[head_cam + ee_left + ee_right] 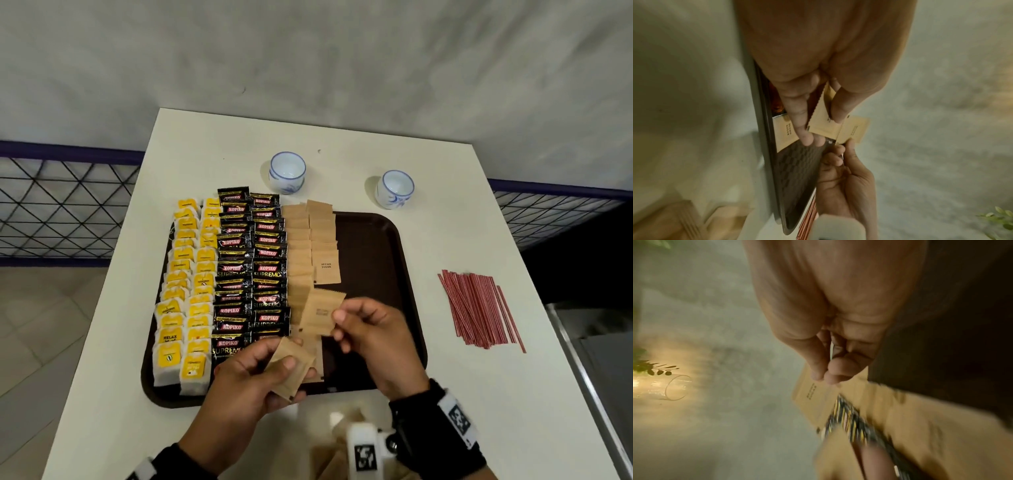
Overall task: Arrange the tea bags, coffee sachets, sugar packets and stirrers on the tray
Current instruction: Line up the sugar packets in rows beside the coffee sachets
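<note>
A dark brown tray [370, 260] holds two columns of yellow tea bags [186, 291] at the left, two columns of black coffee sachets [251, 270] beside them, then two columns of brown sugar packets [313, 246]. My right hand [339, 318] pinches one sugar packet [322, 311] by its edge above the tray's near part; the right wrist view shows that hand [824, 376] on the same packet [813, 395]. My left hand [284, 363] grips a few sugar packets [291, 366] just below, and in the left wrist view this hand [818, 120] holds them [822, 123]. Red stirrers [479, 308] lie on the table to the right.
Two white and blue cups [287, 171] [395, 188] stand behind the tray. The tray's right third is bare. Blurred brown packets [339, 442] lie near the table's front edge by my wrists. A metal mesh railing [61, 205] runs behind the white table [445, 240].
</note>
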A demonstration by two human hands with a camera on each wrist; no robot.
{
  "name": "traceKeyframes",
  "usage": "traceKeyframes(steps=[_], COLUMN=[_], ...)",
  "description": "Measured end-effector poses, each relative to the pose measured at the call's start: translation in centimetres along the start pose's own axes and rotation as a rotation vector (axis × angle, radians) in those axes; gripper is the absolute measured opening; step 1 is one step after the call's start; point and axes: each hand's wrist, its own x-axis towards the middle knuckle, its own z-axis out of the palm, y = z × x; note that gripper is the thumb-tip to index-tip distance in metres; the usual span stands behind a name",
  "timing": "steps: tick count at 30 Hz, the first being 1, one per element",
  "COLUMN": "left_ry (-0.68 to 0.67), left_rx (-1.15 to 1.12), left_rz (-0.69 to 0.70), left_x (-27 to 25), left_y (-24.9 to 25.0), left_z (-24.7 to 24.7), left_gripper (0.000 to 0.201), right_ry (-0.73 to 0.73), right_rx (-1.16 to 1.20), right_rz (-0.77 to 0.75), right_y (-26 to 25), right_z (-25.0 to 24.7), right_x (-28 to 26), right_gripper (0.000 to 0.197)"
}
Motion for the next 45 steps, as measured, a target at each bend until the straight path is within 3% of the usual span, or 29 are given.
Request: traceKeyframes(steps=[5, 9, 15, 18, 23, 31, 34, 39, 42, 45], left_ry=[-0.01, -0.023, -0.049, -0.052, -0.076, -0.081, -0.069, -0.035, -0.014, 0.013], left_rx=[0.011, 0.081, 0.123, 0.151, 0.181, 0.213, 0.218, 0.224, 0.208, 0.205], left_rz=[-0.05, -0.056, -0.008, 0.025, 0.053, 0.085, 0.098, 0.124, 0.116, 0.131], left_x=[-0.3, -0.4, -0.7, -0.7, -0.6, -0.6, -0.6, -0.5, -0.6, -0.7], left_y=[0.0, -0.2, 0.0, -0.2, -0.3, -0.5, -0.5, -0.6, -0.3, -0.1], left_z=[-0.5, -0.9, -1.2, -1.6, -1.7, -1.9, -1.8, -1.6, -1.4, -1.1], left_gripper=[0.026, 0.024, 0.009, 0.026, 0.024, 0.015, 0.026, 0.024, 0.009, 0.015], right_ry=[0.195, 0.193, 0.182, 0.206, 0.232, 0.249, 0.25, 0.252, 0.152, -0.072], right_rx=[-0.359, -0.554, -0.649, -0.668, -0.738, -0.751, -0.749, -0.67, -0.545, -0.366], right_rz=[-0.01, 0.036, 0.066, 0.065, 0.038, 0.015, 0.018, 0.037, 0.054, 0.103], right_y=[-1.3, -1.1, -0.9, -1.1, -0.9, -0.7, -0.6, -1.1, -1.7, -1.6], right_z=[-2.5, -2.5, -1.4, -0.8, -0.2, -0.1, -0.2, -0.3, -0.3, -0.5], right_x=[5.2, 8.0, 10.0, 10.2, 10.4, 10.4, 10.4, 8.9, 5.7, 1.4], right_gripper=[0.004, 0.01, 0.009, 0.007, 0.009, 0.01, 0.01, 0.01, 0.006, 0.008])
